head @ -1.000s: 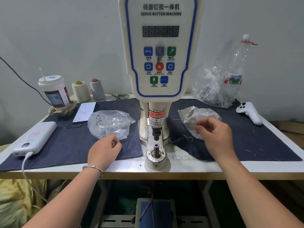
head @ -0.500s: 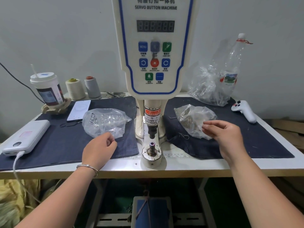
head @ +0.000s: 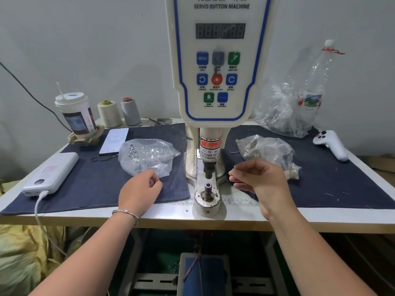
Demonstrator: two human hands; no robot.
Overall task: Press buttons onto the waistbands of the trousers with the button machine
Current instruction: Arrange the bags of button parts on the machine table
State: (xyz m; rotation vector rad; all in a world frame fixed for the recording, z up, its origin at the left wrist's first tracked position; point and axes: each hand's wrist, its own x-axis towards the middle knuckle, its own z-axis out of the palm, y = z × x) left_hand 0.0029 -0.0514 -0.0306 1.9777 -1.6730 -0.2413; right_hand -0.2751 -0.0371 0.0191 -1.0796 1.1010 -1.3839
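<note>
two hands (head: 139,189) (head: 261,180), one button machine (head: 218,60), two button bags (head: 147,157) (head: 267,152)

Cream servo button machine (head: 218,60) upright mid-table, display dark, die post (head: 208,189) bare

Plain grey wall (head: 96,50) behind a white worktable (head: 235,216), evenly lit; yellowish sacks (head: 23,253) underneath at left

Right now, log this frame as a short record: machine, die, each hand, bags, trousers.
machine: white servo button machine, display dark
die: purple-tipped lower die post, bare, no cloth over it
left hand: left hand curled at the edge of the clear plastic bag of silvery parts; contents of grip unclear
right hand: right hand raised beside the die, fingertips pinched; item too small to tell
right bag: clear plastic bag of brownish parts
trousers: none visible
</note>
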